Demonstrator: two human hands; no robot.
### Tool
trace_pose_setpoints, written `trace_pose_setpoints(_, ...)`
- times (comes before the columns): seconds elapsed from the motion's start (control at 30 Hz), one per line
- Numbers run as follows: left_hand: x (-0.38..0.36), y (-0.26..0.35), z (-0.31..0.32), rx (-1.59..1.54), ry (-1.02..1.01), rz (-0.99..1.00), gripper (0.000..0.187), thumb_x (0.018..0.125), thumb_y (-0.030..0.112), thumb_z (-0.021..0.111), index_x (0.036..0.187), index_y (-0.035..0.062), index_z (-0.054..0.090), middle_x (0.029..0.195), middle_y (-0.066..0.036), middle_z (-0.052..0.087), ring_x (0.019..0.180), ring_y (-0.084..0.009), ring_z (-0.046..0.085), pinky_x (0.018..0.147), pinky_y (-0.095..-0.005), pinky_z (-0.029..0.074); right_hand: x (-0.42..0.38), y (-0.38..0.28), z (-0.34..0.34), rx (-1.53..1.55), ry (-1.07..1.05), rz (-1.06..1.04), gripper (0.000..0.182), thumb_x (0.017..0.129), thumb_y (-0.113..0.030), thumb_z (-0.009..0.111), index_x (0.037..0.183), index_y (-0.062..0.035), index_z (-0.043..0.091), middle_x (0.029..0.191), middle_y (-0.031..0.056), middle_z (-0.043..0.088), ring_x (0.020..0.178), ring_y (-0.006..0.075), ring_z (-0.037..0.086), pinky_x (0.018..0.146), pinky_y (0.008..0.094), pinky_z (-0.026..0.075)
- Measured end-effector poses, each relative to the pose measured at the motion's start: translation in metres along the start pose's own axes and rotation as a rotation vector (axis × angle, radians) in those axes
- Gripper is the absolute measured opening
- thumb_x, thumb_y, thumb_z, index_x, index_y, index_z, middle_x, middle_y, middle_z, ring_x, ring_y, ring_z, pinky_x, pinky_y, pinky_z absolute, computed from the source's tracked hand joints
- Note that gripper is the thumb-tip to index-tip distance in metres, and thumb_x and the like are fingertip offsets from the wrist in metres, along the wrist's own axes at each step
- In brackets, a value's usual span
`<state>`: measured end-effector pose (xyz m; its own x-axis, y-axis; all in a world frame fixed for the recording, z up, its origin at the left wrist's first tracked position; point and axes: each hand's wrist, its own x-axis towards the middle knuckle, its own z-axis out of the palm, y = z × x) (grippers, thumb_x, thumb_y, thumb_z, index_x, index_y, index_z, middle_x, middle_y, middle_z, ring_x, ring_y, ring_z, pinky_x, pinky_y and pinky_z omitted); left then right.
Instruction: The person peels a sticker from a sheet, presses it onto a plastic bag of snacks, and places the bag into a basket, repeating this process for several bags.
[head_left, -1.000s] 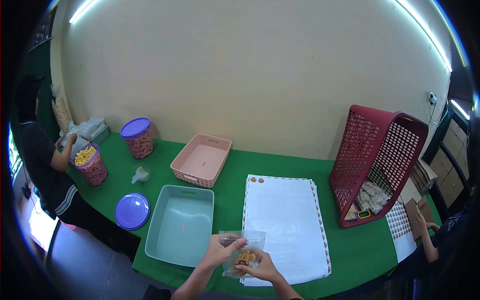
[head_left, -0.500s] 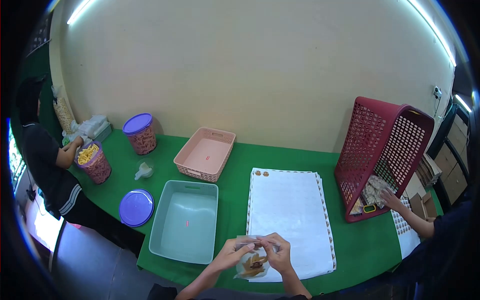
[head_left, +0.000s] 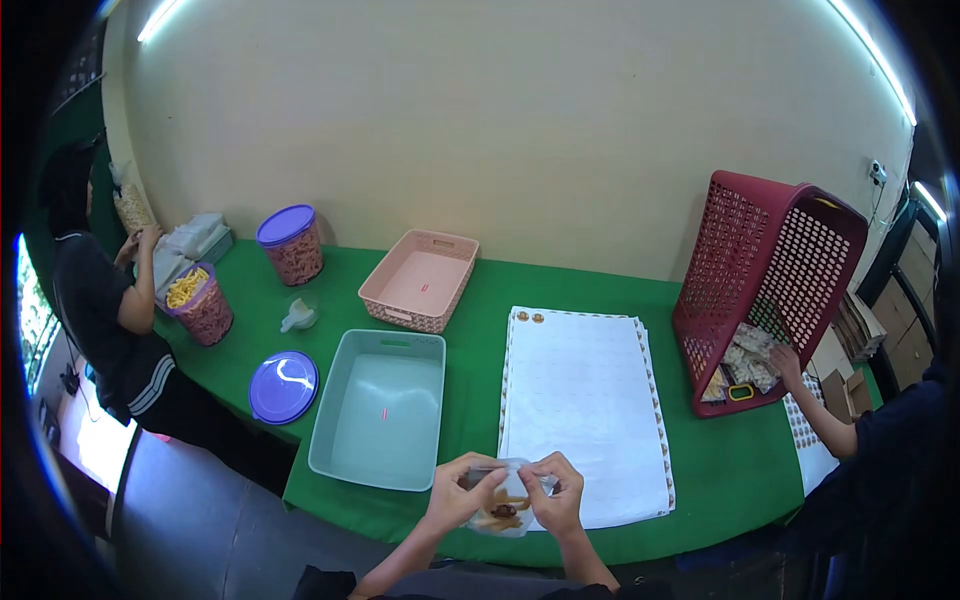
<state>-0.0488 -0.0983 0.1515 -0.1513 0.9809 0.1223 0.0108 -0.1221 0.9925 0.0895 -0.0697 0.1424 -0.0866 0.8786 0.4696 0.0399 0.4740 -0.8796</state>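
Note:
Between my two hands is a small clear plastic bag (head_left: 503,513) with yellowish snack pieces and a dark round mark on it. My left hand (head_left: 460,492) pinches the bag's top left edge, and my right hand (head_left: 557,494) pinches its top right edge. The bag hangs upright over the front left edge of the white sheets (head_left: 585,420). Left of my left hand sits a green tray (head_left: 385,410) with only a small red label visible inside.
A pink basket (head_left: 422,275), purple-lidded jar (head_left: 291,250), open snack jar (head_left: 203,312), purple lid (head_left: 284,387) and scoop (head_left: 298,316) stand left. One person (head_left: 110,290) is at far left. Another person's hand (head_left: 787,366) reaches into a tilted maroon basket (head_left: 730,270) at right.
My hands have spread slightly apart at the bag's top. The person at far left has raised their hands from the open jar. The whole view has shifted a little.

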Motion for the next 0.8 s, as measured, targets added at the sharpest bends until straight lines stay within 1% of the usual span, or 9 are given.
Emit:
trace_pose_setpoints(0.1, -0.006, 0.005, -0.005, -0.152, -0.067, 0.052, 0.013, 0.08, 0.009, 0.055, 0.086, 0.0004, 0.062, 0.072, -0.005, 0.06, 0.065, -0.0082, 0.054, 0.057, -0.0209, 0.043, -0.004, 0.001, -0.001, 0.027, 0.019, 0.057, 0.007, 0.07, -0.001, 0.063, 0.068, 0.0, 0.057, 0.068, 0.0068, 0.055, 0.06, 0.0117, 0.048, 0.054, 0.0221, 0.036)
trace_pose_setpoints(0.3, -0.008, -0.007, -0.026, 0.217, 0.084, 0.122, 0.016, 0.082, 0.01, 0.052, 0.084, -0.0018, 0.062, 0.068, -0.005, 0.059, 0.061, -0.0084, 0.053, 0.055, -0.0212, 0.041, -0.012, -0.015, 0.003, 0.116, -0.195, 0.008, 0.014, 0.077, -0.005, 0.055, 0.088, 0.0016, 0.061, 0.078, 0.0119, 0.058, 0.075, 0.0162, 0.055, 0.067, 0.0246, 0.043)
trace_pose_setpoints(0.43, -0.008, -0.006, -0.026, 0.108, 0.076, 0.241, 0.026, 0.078, 0.014, 0.056, 0.099, -0.001, 0.056, 0.091, -0.012, 0.059, 0.085, -0.018, 0.055, 0.075, -0.0277, 0.042, -0.009, -0.009, 0.005, 0.018, -0.152, -0.003, 0.017, 0.077, -0.003, 0.053, 0.092, 0.0018, 0.059, 0.087, 0.0125, 0.059, 0.075, 0.0177, 0.057, 0.068, 0.0256, 0.044)
trace_pose_setpoints(0.47, -0.008, -0.004, -0.026, 0.11, 0.075, 0.242, 0.026, 0.078, 0.014, 0.056, 0.099, -0.001, 0.056, 0.091, -0.012, 0.059, 0.085, -0.018, 0.055, 0.075, -0.0277, 0.042, -0.008, -0.01, 0.007, 0.099, -0.039, 0.104, 0.017, 0.08, -0.004, 0.051, 0.093, 0.0038, 0.058, 0.089, 0.0129, 0.057, 0.078, 0.018, 0.056, 0.072, 0.0258, 0.044)
trace_pose_setpoints(0.53, -0.009, 0.0, -0.028, 0.143, 0.081, 0.318, 0.054, 0.074, 0.024, 0.062, 0.118, 0.0006, 0.041, 0.114, -0.015, 0.046, 0.107, -0.0244, 0.044, 0.089, -0.0334, 0.034, -0.006, -0.009, 0.01, 0.218, 0.107, 0.173, 0.02, 0.084, -0.005, 0.045, 0.097, 0.0068, 0.055, 0.096, 0.0145, 0.055, 0.088, 0.019, 0.055, 0.079, 0.0263, 0.044)
trace_pose_setpoints(0.57, -0.008, 0.001, -0.028, 0.143, 0.078, 0.319, 0.054, 0.074, 0.024, 0.062, 0.118, 0.0006, 0.041, 0.114, -0.015, 0.046, 0.107, -0.0244, 0.044, 0.089, -0.0334, 0.034, -0.006, -0.008, 0.012, 0.217, 0.11, 0.173, 0.02, 0.084, -0.005, 0.045, 0.097, 0.0068, 0.055, 0.096, 0.0145, 0.055, 0.088, 0.019, 0.055, 0.079, 0.0263, 0.044)
trace_pose_setpoints(0.67, -0.001, -0.004, -0.023, 0.041, -0.256, 0.306, 0.076, 0.071, 0.037, 0.062, 0.128, 0.0012, 0.026, 0.127, -0.017, 0.029, 0.116, -0.0283, 0.033, 0.095, -0.0359, 0.026, -0.008, -0.008, 0.016, 0.081, -0.099, 0.012, 0.027, 0.084, -0.01, 0.043, 0.103, 0.0062, 0.053, 0.11, 0.0179, 0.05, 0.098, 0.0238, 0.051, 0.084, 0.0318, 0.04)
trace_pose_setpoints(0.77, 0.005, -0.01, -0.016, 0.087, -0.218, 0.3, 0.069, 0.076, 0.035, 0.056, 0.127, 0.0, 0.026, 0.126, -0.016, 0.032, 0.113, -0.0254, 0.036, 0.093, -0.0349, 0.029, 0.0, -0.017, 0.027, 0.009, -0.263, -0.165, 0.031, 0.082, -0.018, 0.044, 0.104, 0.0015, 0.055, 0.111, 0.0175, 0.049, 0.108, 0.0236, 0.041, 0.09, 0.034, 0.031)
trace_pose_setpoints(0.8, 0.009, -0.008, -0.012, -0.104, -0.143, 0.192, 0.049, 0.082, 0.028, 0.05, 0.119, -0.002, 0.038, 0.117, -0.014, 0.044, 0.104, -0.0205, 0.044, 0.087, -0.0319, 0.036, 0.004, -0.014, 0.024, 0.003, -0.255, -0.172, 0.031, 0.082, -0.018, 0.044, 0.104, 0.0015, 0.055, 0.111, 0.0175, 0.049, 0.108, 0.0236, 0.041, 0.09, 0.034, 0.031)
